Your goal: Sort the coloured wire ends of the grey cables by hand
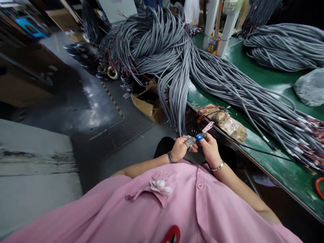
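Observation:
My left hand (180, 147) is closed around the end of a grey cable (190, 141) whose thin wires stick up from its tip. Right beside it, my right hand (209, 148) pinches a small tool with a pink handle (208, 127); a blue cover sits on one fingertip (199, 137). Both hands meet just off the near edge of the green table (268, 158), in front of my pink shirt. A bracelet is on each wrist.
A huge bundle of grey cables (177, 57) drapes over the table edge; another coil (286, 45) lies far right. Also here: a taped brown packet (227, 123), clear plastic bag (310, 87), open cardboard box (149, 101) on the floor, a person in white (191, 10) beyond.

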`<state>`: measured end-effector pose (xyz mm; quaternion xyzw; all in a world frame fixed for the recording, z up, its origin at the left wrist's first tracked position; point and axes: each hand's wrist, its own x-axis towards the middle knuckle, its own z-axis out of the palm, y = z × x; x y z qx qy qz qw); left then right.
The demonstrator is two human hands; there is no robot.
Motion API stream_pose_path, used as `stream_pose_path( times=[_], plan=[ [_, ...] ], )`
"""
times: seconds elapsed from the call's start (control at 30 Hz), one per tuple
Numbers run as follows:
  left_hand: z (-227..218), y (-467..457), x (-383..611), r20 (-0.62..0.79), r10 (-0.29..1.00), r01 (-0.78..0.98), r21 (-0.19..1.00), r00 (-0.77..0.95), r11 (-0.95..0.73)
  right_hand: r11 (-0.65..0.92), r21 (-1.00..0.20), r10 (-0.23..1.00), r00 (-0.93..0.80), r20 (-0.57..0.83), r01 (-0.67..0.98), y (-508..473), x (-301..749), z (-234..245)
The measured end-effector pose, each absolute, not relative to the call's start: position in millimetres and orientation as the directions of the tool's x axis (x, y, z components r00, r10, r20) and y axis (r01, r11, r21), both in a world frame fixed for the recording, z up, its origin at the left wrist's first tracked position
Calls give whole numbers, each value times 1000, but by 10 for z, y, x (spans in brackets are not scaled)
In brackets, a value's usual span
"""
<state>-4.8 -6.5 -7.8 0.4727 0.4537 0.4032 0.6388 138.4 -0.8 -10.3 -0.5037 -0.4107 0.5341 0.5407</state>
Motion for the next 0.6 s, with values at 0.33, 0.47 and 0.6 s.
stream_pose_path(
  times=[0.33, 0.47, 0.6],
  plan=[
    [-163, -48, -102, -222, 952, -282, 919, 210, 276, -268, -786, 939, 31, -343, -557, 45, 1597, -268],
    [-117, -34, -100, -210, 957, -298, 917, 202, 264, -272, -793, 940, 25, -339, -545, 33, 1691, -293],
    [-85, -41, -79, -199, 958, -269, 930, 205, 250, -271, -863, 961, -63, -271, -427, -36, 1651, -212]
  ],
)
